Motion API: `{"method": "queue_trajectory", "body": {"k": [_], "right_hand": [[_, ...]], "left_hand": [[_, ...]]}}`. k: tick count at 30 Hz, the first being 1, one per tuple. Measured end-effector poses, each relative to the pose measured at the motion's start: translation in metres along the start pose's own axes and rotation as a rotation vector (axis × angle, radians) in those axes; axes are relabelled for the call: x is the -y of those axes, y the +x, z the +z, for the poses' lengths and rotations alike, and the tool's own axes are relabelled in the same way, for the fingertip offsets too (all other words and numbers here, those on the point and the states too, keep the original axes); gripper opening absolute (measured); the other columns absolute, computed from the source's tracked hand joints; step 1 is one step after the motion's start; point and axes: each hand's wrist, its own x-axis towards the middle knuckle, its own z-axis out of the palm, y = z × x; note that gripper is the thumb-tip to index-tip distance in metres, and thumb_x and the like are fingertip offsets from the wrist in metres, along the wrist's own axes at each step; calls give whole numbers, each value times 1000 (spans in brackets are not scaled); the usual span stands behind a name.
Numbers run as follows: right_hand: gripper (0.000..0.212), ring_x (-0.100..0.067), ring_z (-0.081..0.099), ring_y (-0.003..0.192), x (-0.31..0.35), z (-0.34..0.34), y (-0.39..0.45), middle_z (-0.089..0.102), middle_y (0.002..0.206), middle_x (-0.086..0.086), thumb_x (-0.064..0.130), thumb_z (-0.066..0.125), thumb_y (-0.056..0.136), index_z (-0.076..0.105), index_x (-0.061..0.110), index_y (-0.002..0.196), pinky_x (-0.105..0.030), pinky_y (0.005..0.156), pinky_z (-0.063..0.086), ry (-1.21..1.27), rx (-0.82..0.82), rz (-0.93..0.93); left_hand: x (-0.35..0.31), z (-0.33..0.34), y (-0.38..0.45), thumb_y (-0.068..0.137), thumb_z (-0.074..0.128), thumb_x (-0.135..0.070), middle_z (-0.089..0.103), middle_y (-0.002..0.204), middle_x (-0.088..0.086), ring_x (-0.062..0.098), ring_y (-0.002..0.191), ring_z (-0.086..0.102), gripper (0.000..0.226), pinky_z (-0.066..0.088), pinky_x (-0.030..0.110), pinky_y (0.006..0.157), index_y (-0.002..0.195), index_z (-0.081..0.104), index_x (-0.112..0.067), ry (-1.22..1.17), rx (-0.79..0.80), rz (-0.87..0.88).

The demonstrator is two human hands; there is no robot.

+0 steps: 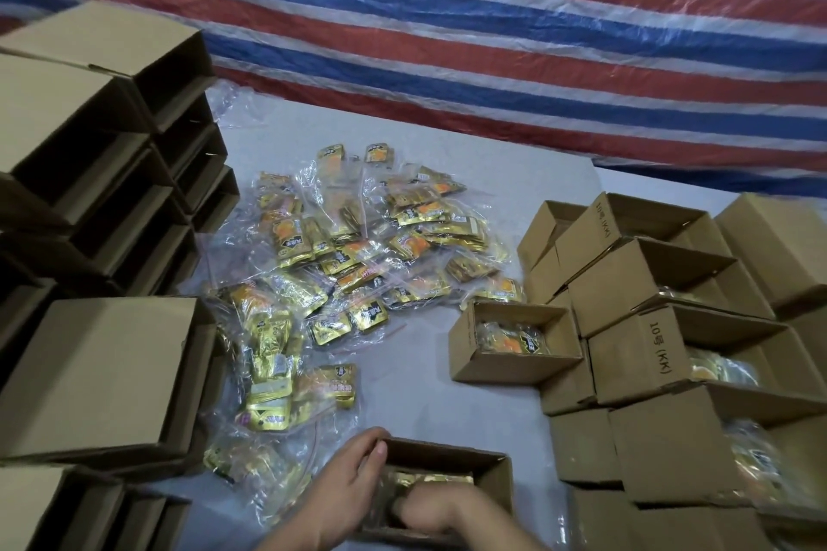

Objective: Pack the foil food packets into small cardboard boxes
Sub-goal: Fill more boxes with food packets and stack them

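A striped tarp (447, 13) hangs behind the pale table (425, 407). My left hand (353, 479) grips the near-left wall of the small box (488, 479), thumb hooked over its rim. My right hand (429, 510) is down inside, blurred, on the gold packets (429, 481); I cannot tell if it grips them. I judge I'm seating this load. Next I'd reach past my fingers to the bagged packet pile (349, 255). Filled boxes (671, 327) stand right, empty ones (103, 371) left.
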Motion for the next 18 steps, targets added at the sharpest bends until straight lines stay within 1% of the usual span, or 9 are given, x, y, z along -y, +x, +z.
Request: {"method": "queue_trajectory", "body": {"k": [3,6,8,10,11,13,15,17,18], "right_hand": [[44,-30,43,137,5,10,0,46,149,-16,24,36,104,48,8,143,-37,111,33,29,-7,23],[45,-23,53,128,3,0,-15,57,139,-10,34,39,100,57,12,135,-29,100,39,162,-144,-9],[38,-16,61,110,-3,-11,-26,68,118,-5,41,43,96,70,18,110,-26,91,43,182,-205,-83],[34,-8,60,82,-10,-22,-38,67,86,4,45,47,94,65,23,76,-26,77,46,235,-292,-155],[34,-4,57,73,-14,-27,-43,64,76,7,44,49,94,60,24,69,-27,72,46,274,-371,-185],[28,0,55,71,-23,-37,-51,63,75,9,38,51,94,61,23,73,-29,76,48,318,-588,-241],[18,-1,57,88,-33,-47,-53,62,91,11,33,50,97,65,25,89,-26,85,48,292,-730,-256],[23,-3,55,103,-42,-50,-51,59,109,11,37,46,100,64,25,108,-22,90,44,199,-717,-222],[28,-7,55,106,-46,-48,-48,58,113,9,40,44,101,63,24,114,-23,91,43,148,-682,-196]], "left_hand": [[1,-1,-2,100,43,-45,61,111,-21,-8,104,55,16,43,19,94,110,54,-52,18,32,-44],[-2,-2,-2,100,42,-46,59,116,-24,-13,109,51,16,40,18,97,110,51,-54,17,40,-56],[-6,-4,-1,100,42,-45,60,112,-25,-17,104,51,14,39,11,89,108,50,-54,27,38,-55],[-9,-5,0,101,42,-44,61,111,-23,-15,103,53,14,39,9,85,109,49,-53,39,35,-56],[-10,-5,2,101,42,-43,61,114,-20,-11,105,54,15,40,12,88,112,48,-51,44,40,-57],[-10,-5,4,101,42,-43,59,120,-16,-5,111,53,20,40,19,95,119,49,-45,61,48,-63],[-8,-7,10,101,41,-45,57,124,-17,-1,116,51,26,39,23,102,124,52,-42,84,42,-70],[-9,-12,22,101,38,-47,54,125,-18,0,117,48,31,36,22,98,127,53,-38,118,25,-55],[-11,-17,30,102,38,-45,54,125,-16,1,116,48,33,36,20,94,128,53,-35,150,9,-36]]}}
